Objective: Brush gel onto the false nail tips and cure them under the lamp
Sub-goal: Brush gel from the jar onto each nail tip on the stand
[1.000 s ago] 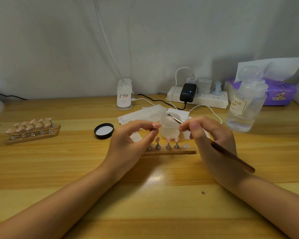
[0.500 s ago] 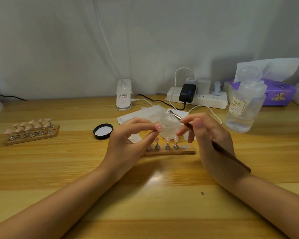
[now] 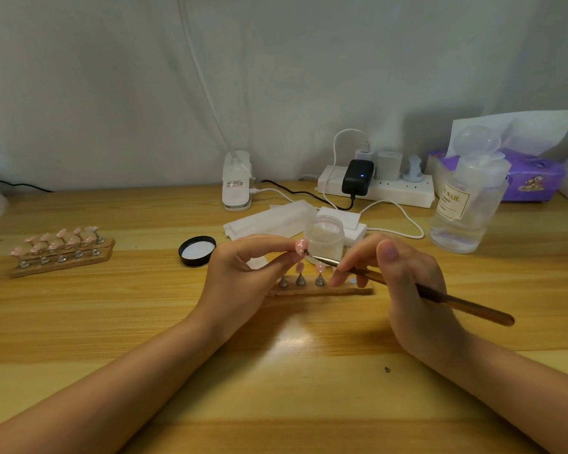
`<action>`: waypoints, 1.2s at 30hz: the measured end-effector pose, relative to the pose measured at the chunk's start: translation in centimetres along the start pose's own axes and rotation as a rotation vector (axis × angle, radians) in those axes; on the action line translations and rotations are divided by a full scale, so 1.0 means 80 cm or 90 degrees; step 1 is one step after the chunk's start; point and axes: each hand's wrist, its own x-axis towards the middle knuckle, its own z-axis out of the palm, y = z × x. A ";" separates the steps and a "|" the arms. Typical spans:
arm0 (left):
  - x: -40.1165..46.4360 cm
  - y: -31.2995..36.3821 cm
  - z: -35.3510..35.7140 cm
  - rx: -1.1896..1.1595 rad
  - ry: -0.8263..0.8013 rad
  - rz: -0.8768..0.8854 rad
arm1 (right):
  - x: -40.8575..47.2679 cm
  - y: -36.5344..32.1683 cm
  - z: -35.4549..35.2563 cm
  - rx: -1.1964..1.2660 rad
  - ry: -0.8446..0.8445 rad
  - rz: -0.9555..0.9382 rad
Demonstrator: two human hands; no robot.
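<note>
My left hand (image 3: pixel 243 273) pinches a pink false nail tip (image 3: pixel 300 246) on its stand between thumb and forefinger, just in front of the open gel jar (image 3: pixel 324 238). My right hand (image 3: pixel 404 283) holds a brown-handled brush (image 3: pixel 456 303), and its bristle end touches that tip. Below the hands a wooden holder strip (image 3: pixel 322 290) carries a few more pink tips on metal cones. A second wooden holder (image 3: pixel 61 253) with several pink tips lies at the left. The white clip lamp (image 3: pixel 237 185) stands at the back.
The jar's black lid (image 3: pixel 197 250) lies left of my left hand. White wipes (image 3: pixel 273 221) sit behind the jar. At the back right are a power strip (image 3: pixel 377 188) with chargers and cables, a clear pump bottle (image 3: pixel 466 204) and a purple tissue pack (image 3: pixel 532 178).
The brush tip came away from the jar's rim and dropped onto the nail tip in my left hand. My left hand stayed almost still.
</note>
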 end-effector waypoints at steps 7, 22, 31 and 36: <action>-0.001 -0.001 -0.001 0.004 -0.010 -0.009 | 0.002 -0.004 0.001 -0.012 0.039 0.018; 0.000 0.000 0.001 -0.027 0.011 -0.043 | 0.001 -0.006 0.001 0.016 0.034 0.061; 0.002 -0.001 0.002 -0.035 0.017 -0.049 | -0.003 -0.010 0.003 0.014 0.004 0.040; 0.002 -0.003 0.001 -0.022 0.010 -0.046 | 0.000 -0.011 0.001 0.031 0.032 0.068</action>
